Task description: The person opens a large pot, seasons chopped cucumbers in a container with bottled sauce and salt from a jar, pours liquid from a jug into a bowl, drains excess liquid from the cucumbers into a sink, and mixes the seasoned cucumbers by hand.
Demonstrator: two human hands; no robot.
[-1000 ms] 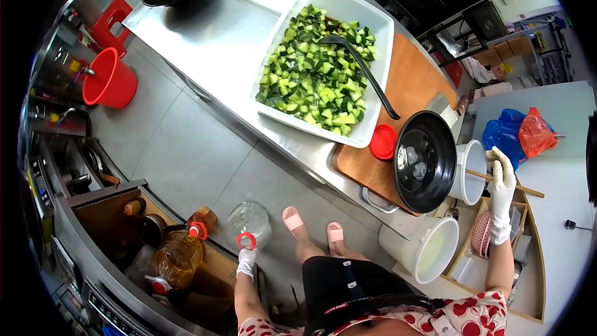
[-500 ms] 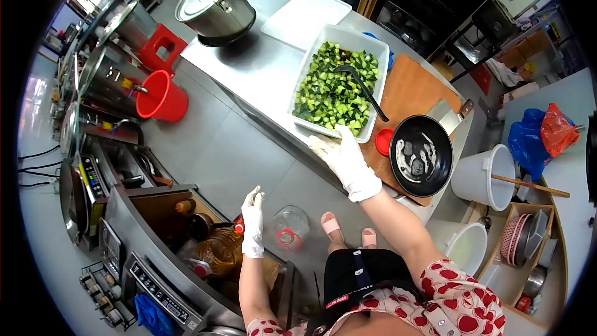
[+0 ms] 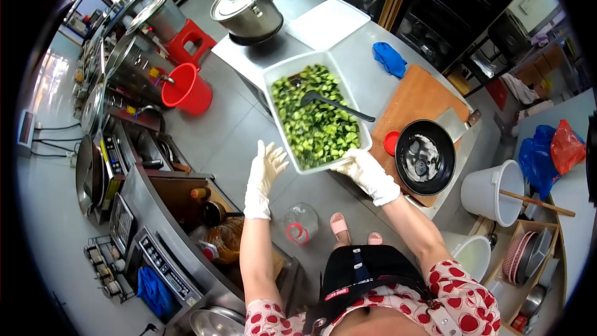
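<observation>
My right hand point(image 3: 368, 175), in a white glove, grips the near right corner of a white plastic tub point(image 3: 300, 64). Chopped cucumber point(image 3: 320, 127) fills much of the tub, and a black spoon point(image 3: 346, 108) lies on top, its handle over the right rim. The tub reaches past the table's near edge, out over the floor. My left hand point(image 3: 266, 168), gloved too, is open with fingers spread, just off the tub's near left side. To the right of my right hand, a black frying pan point(image 3: 425, 157) with white residue sits on a wooden cutting board point(image 3: 413, 102).
Beside the pan are a cleaver point(image 3: 452, 126) and a red lid point(image 3: 391, 142). A blue cloth point(image 3: 390, 60), a white tray point(image 3: 329, 23) and a lidded pot point(image 3: 255, 18) stand farther back. A clear bottle point(image 3: 301, 223) is on the floor; an open cabinet point(image 3: 168, 190) lies left.
The tub has moved left and toward me, off the board, uncovering the blue cloth. My right hand has closed on its corner. My left hand has risen toward the tub, its fingers spreading.
</observation>
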